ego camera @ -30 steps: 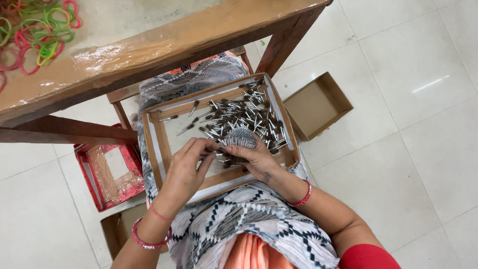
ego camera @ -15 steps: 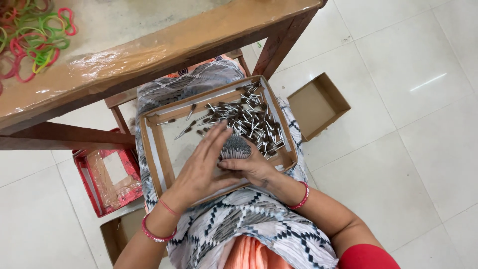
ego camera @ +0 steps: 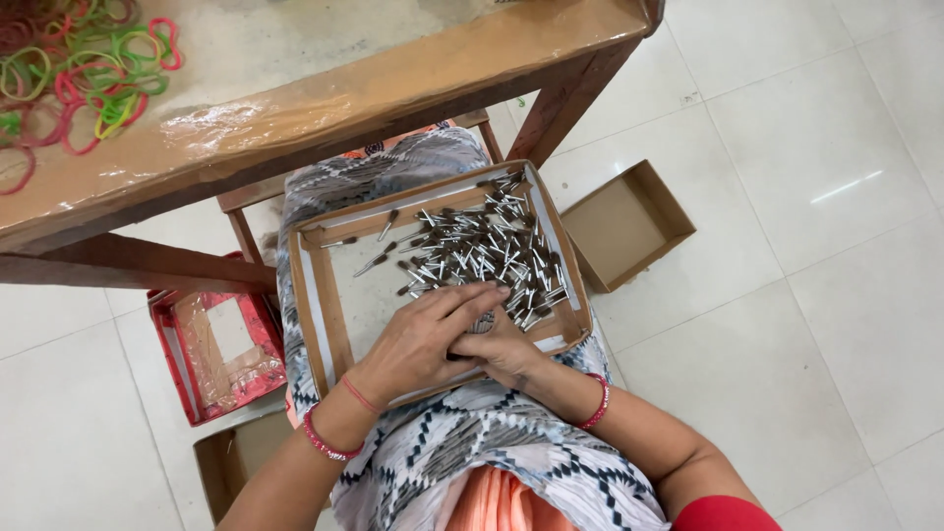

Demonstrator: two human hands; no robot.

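Note:
A shallow cardboard tray (ego camera: 315, 295) rests on my lap, holding several small metal pins with dark tips (ego camera: 482, 251), heaped toward its right side. My left hand (ego camera: 418, 339) lies flat over my right hand (ego camera: 501, 349) at the tray's near edge. Together they cover a bundle of the pins, of which only a small part (ego camera: 484, 322) shows between the fingers. My right hand is cupped around that bundle from below. A few loose pins (ego camera: 379, 258) lie apart in the tray's left half.
A wooden table (ego camera: 295, 108) stands ahead with coloured rubber bands (ego camera: 88, 79) on its left part. An empty cardboard box (ego camera: 629, 224) sits on the tiled floor at right. A red box (ego camera: 216, 349) and another cardboard box (ego camera: 231, 457) lie at left.
My left hand has moved right and come down flat over my right hand, covering the round bundle of pins that was showing between the hands before.

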